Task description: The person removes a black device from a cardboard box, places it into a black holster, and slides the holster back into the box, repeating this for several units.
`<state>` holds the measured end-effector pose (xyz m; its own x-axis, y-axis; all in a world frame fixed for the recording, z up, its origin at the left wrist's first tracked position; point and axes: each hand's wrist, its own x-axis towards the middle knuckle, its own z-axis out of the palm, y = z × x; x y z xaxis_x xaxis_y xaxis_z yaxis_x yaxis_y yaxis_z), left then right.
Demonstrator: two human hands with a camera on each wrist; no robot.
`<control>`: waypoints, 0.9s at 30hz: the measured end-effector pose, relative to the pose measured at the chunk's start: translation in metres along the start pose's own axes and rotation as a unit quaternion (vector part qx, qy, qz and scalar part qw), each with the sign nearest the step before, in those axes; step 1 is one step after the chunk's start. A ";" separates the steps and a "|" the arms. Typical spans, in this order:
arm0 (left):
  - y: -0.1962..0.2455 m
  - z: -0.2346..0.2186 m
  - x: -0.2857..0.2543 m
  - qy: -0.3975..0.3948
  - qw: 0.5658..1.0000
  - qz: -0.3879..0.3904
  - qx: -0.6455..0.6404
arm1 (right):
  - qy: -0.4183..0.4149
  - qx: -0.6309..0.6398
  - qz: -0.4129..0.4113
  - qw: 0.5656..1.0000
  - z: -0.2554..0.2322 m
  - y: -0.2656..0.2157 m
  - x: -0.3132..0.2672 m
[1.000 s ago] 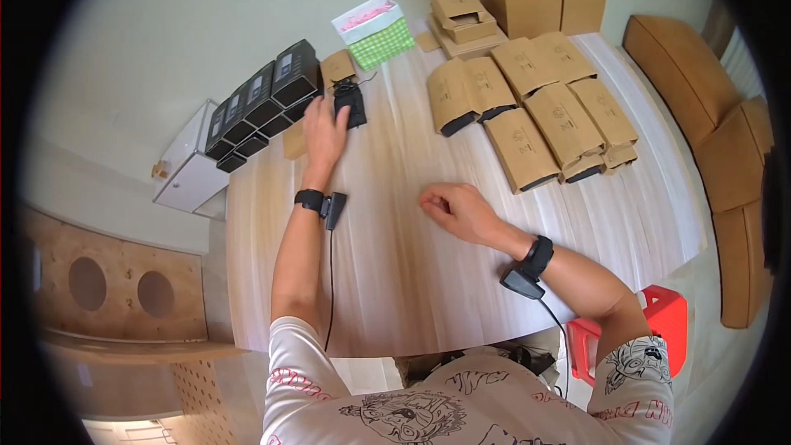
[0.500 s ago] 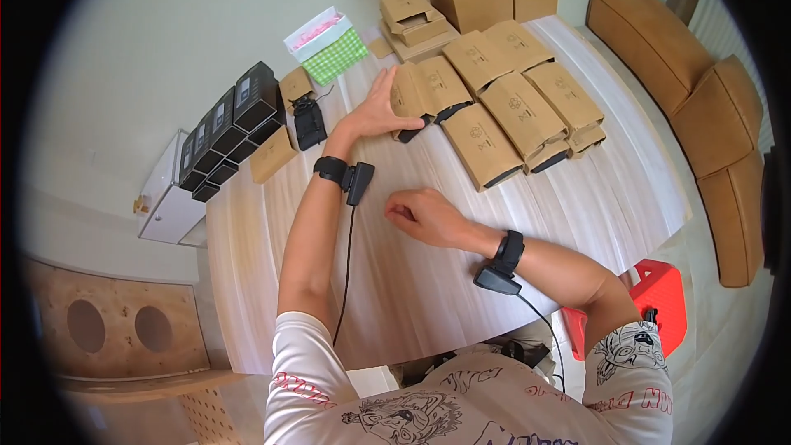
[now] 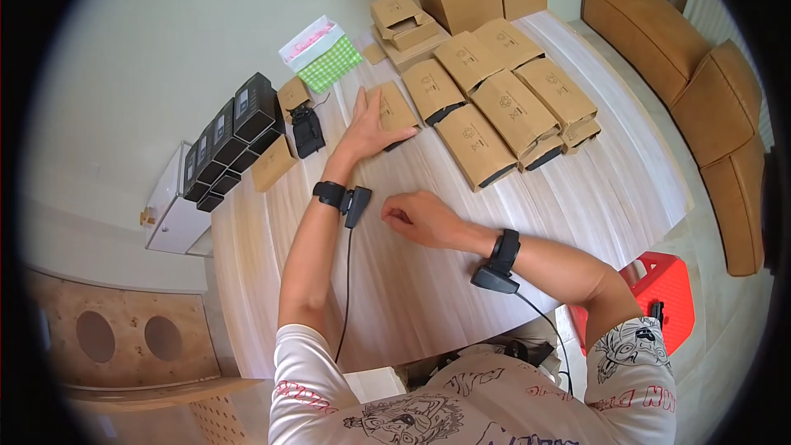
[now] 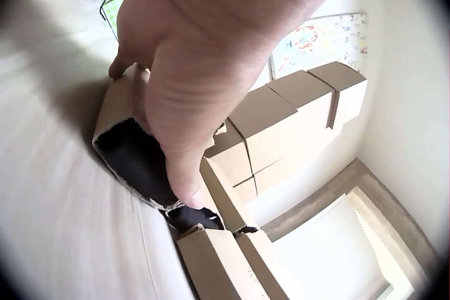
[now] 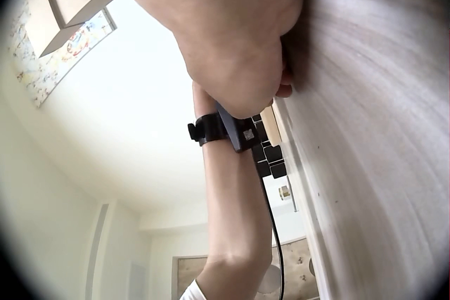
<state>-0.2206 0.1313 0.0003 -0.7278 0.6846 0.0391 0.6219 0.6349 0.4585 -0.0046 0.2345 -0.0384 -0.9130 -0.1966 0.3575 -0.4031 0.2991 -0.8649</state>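
Observation:
My left hand [image 3: 362, 136] spans a brown cardboard box [image 3: 396, 105] on the table, fingers at its left side and thumb at its near right corner. In the left wrist view, the left hand [image 4: 197, 54] grips this box, whose open end shows something black [image 4: 133, 156] inside. The fingertips are partly hidden. Right of it stands another brown box [image 3: 431, 91], with a narrow gap between them at the near end. My right hand [image 3: 424, 218] rests on the table, fingers loosely curled, holding nothing.
Several brown boxes [image 3: 515, 107] lie to the right. At the left stand black boxes [image 3: 255, 107], a flat brown box [image 3: 273, 165] and a black pouch [image 3: 307, 133]. A green checked basket [image 3: 331, 66] sits at the back.
My left hand went from beside the black pouch to the leftmost brown box of the group, and that box has shifted left, away from its neighbour. The right hand stays on the table.

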 end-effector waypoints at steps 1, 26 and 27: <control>0.001 0.005 0.003 0.009 1.000 0.015 -0.002 | -0.005 -0.001 0.008 1.000 -0.001 -0.002 0.000; -0.142 -0.065 -0.050 0.242 0.961 -0.075 0.109 | -0.009 0.000 0.011 1.000 -0.001 0.000 0.000; -0.145 -0.070 -0.056 0.233 0.963 -0.101 0.087 | -0.009 0.000 0.011 1.000 -0.001 -0.002 0.000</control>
<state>-0.2906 -0.0245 -0.0062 -0.8641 0.3315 0.3787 0.4640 0.8163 0.3440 -0.0041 0.2354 -0.0363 -0.9200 -0.2071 0.3328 -0.3838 0.3033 -0.8722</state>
